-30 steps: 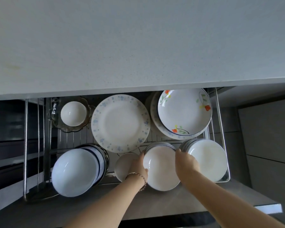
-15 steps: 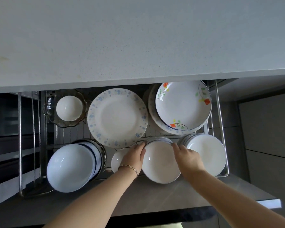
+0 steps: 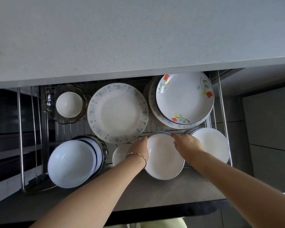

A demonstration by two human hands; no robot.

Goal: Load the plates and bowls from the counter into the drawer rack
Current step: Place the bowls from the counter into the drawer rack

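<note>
Bowl [image 3: 163, 159] standing in rack [image 3: 20, 129], left hand [image 3: 139, 149], right hand [image 3: 187, 144] gripping rim.

You're working in soft, even daylight. The counter [image 3: 138, 38] is the brightest surface, pale and slightly washed out. Its front edge throws shadow over the back of the drawer rack [image 3: 21, 137], and the left side goes almost black. Small glints sit on the glass dish [image 3: 48, 102] and the stacked bowls [image 3: 69, 163]. The white bowl [image 3: 163, 160] gripped by your left hand [image 3: 139, 148] and right hand [image 3: 187, 143] is evenly lit and sharp. The wide lens bows the rack's side rails outward.
</note>
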